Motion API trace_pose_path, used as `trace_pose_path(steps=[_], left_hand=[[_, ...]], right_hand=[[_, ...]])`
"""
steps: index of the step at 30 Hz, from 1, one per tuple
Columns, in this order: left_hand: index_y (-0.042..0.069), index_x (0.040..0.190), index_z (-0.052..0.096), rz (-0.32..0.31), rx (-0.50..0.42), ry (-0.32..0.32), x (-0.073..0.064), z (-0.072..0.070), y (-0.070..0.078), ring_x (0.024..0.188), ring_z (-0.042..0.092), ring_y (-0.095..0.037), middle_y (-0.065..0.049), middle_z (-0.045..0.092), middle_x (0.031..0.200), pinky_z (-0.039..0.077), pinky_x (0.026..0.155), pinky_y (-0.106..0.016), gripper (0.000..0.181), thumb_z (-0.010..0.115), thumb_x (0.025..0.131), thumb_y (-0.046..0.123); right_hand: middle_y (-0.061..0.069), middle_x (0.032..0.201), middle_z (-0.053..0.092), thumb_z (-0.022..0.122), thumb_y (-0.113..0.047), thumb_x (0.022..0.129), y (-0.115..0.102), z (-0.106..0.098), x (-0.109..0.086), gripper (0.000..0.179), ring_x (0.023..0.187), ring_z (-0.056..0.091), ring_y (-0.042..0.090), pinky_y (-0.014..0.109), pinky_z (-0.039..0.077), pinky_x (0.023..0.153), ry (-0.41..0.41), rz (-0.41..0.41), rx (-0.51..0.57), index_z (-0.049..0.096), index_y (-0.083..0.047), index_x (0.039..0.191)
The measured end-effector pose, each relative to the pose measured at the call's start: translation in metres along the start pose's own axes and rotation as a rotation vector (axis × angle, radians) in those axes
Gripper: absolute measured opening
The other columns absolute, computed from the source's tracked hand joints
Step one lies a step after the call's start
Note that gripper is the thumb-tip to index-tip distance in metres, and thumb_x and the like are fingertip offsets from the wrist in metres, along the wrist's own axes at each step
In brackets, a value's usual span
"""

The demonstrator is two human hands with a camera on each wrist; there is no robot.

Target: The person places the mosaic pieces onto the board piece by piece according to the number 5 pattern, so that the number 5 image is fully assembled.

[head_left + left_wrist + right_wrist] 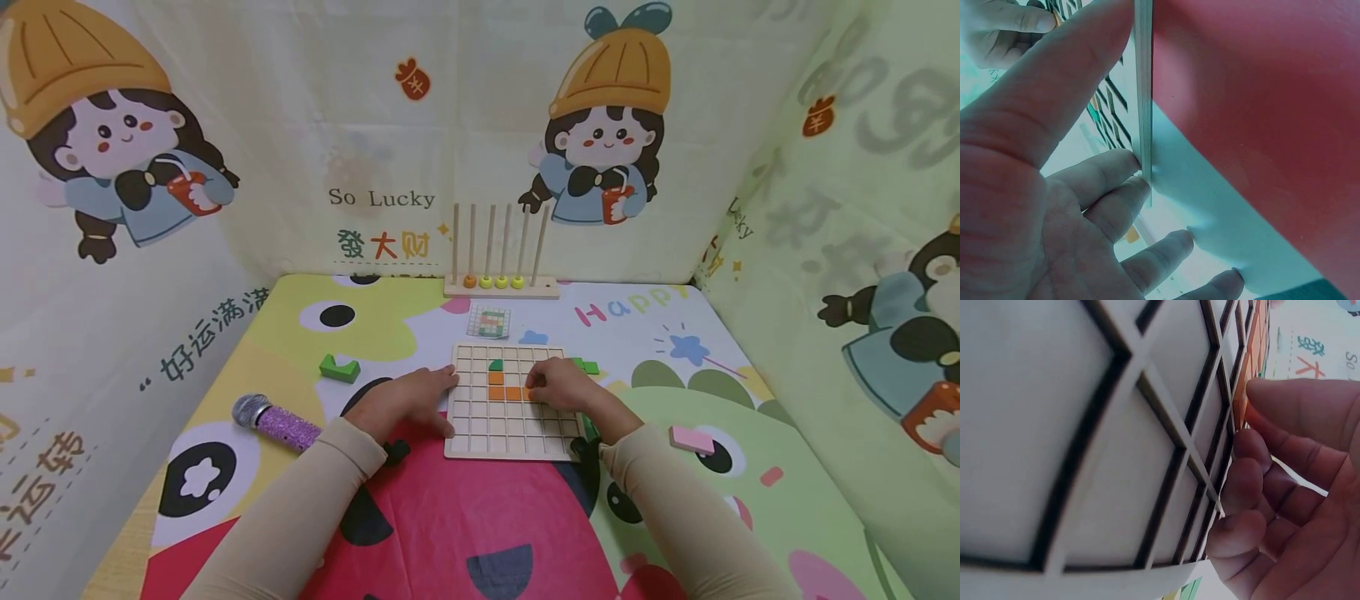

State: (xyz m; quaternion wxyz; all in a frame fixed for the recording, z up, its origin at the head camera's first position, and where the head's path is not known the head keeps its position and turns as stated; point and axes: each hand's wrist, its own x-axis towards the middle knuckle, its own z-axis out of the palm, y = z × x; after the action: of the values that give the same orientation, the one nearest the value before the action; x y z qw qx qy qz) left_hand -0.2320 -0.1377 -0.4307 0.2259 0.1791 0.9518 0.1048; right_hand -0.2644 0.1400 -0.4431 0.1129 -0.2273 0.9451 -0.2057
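A wooden grid board [476,433] lies on the patterned tablecloth between the hands. Several orange square tiles [497,393] and one green rounded tile [496,365] sit in its squares. At the board's left edge, the left hand [401,404] has thumb and fingers spread, fingertips right at the rim; the left wrist view shows this edge close up. Over the board's right half, the right hand [562,385] pinches an orange tile [1242,394] between thumb and index finger, at the end of the orange row. Its other fingers curl close over the grid.
Behind the board lies a small pattern card [489,322], and farther back a peg rack [501,288] with beads. Green blocks [589,367] are partly hidden behind the right hand. A green arch block [340,369] and purple microphone [288,427] lie left, a pink block [692,439] right.
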Motion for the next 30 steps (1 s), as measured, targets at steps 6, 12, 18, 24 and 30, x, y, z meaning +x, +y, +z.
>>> trace_pose_path(steps=[6,12,18,24,30], left_hand=[[0.013,0.161,0.039,-0.008,-0.006,-0.002,0.0,0.0,-0.001,0.152,0.033,-0.042,-0.009,0.032,0.17,0.04,0.118,-0.056,0.1,0.09,0.079,0.039],[0.013,0.161,0.039,0.005,0.009,0.003,0.001,0.0,-0.001,0.151,0.035,-0.041,-0.009,0.033,0.169,0.041,0.118,-0.054,0.101,0.09,0.079,0.04],[0.013,0.161,0.039,0.013,0.018,0.004,0.0,0.0,-0.001,0.151,0.035,-0.041,-0.009,0.032,0.169,0.04,0.119,-0.054,0.099,0.088,0.08,0.042],[0.013,0.161,0.039,0.006,0.01,0.006,0.0,0.0,-0.001,0.152,0.035,-0.041,-0.009,0.033,0.169,0.041,0.118,-0.054,0.1,0.089,0.079,0.041],[0.013,0.161,0.039,0.003,0.004,0.002,-0.001,0.0,-0.001,0.152,0.035,-0.04,-0.008,0.032,0.17,0.04,0.118,-0.053,0.1,0.089,0.079,0.041]], right_hand=[[0.001,0.098,0.073,0.073,-0.018,0.096,0.01,-0.002,-0.006,0.013,0.088,0.063,0.015,0.037,0.054,0.08,-0.004,0.001,0.105,0.074,-0.01,0.106],[0.006,0.103,0.071,0.068,-0.021,0.098,0.031,-0.011,-0.014,0.022,0.093,0.064,0.02,0.04,0.055,0.082,0.045,0.067,0.144,0.072,-0.008,0.115],[0.015,0.11,0.071,0.069,-0.021,0.098,0.051,-0.026,-0.018,0.029,0.102,0.064,0.031,0.049,0.054,0.091,0.109,0.14,0.116,0.07,-0.002,0.12],[0.022,0.117,0.069,0.069,-0.019,0.096,0.068,-0.035,-0.019,0.032,0.107,0.062,0.038,0.053,0.052,0.094,0.138,0.185,0.068,0.069,0.001,0.121],[0.029,0.131,0.063,0.066,-0.017,0.095,0.079,-0.039,-0.017,0.04,0.121,0.058,0.045,0.058,0.049,0.104,0.097,0.239,0.032,0.066,0.004,0.13]])
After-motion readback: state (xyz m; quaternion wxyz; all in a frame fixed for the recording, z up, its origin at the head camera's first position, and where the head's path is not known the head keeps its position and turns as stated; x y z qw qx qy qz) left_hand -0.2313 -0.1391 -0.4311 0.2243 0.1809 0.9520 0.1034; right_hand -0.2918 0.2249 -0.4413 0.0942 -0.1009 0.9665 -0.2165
